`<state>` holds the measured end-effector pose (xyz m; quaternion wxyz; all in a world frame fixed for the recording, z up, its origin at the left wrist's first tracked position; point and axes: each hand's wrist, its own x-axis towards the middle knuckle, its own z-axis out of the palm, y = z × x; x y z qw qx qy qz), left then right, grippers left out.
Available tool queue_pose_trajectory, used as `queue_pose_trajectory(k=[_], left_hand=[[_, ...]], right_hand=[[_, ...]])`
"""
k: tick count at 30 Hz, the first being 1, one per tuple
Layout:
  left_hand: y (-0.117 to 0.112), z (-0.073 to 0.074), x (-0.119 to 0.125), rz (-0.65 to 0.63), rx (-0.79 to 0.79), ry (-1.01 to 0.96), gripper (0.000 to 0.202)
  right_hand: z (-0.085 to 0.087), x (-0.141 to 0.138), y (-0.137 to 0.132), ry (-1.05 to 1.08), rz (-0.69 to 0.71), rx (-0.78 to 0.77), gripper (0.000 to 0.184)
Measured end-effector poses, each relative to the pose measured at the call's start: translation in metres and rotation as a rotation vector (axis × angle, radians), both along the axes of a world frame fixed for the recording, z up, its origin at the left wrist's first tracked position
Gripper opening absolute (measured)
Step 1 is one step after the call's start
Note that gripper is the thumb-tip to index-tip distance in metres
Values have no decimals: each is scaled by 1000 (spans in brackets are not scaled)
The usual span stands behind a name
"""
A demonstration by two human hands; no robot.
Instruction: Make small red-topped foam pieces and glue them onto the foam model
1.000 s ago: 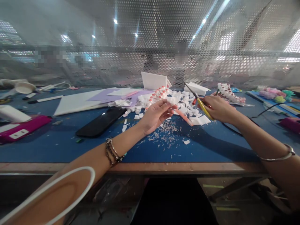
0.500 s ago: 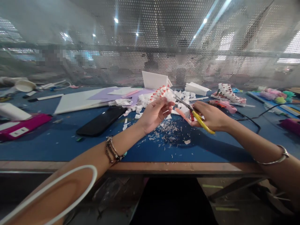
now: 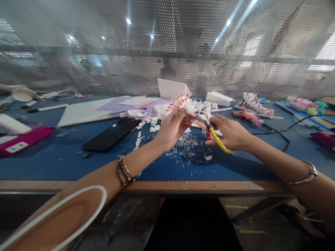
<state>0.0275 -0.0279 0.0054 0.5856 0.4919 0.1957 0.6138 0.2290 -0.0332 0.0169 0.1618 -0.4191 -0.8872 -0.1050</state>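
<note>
My left hand (image 3: 172, 128) is raised over the blue table (image 3: 65, 160), fingers pinched on a small white piece (image 3: 186, 111) that I cannot make out well. My right hand (image 3: 228, 132) grips scissors (image 3: 212, 131) with yellow and red handles; their blades point left and reach the pinched piece at my left fingertips. Below both hands lies a scatter of fine white shavings (image 3: 188, 144). Behind them is a heap of white scraps with red-tipped bits (image 3: 183, 103).
A black phone (image 3: 113, 135) lies left of my hands. White and purple sheets (image 3: 89, 109) lie further back. A pink box (image 3: 23, 138) sits at far left. A pink tool (image 3: 247, 116) with a black cable lies right. A perforated screen (image 3: 167, 52) closes the back.
My right hand has swung the scissors down and leftward, from pointing up over the scrap heap to meeting the piece in my left fingers. The left hand has risen slightly.
</note>
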Motion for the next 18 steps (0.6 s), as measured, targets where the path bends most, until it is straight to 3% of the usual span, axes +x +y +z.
queue_pose_trajectory(k=[7, 18], left_hand=[[-2, -5, 3, 5, 13, 84, 15], [-11, 1, 7, 97, 61, 164, 24]], right_hand=[[1, -3, -3, 68, 56, -79, 50], [0, -5, -3, 156, 183, -168, 44]])
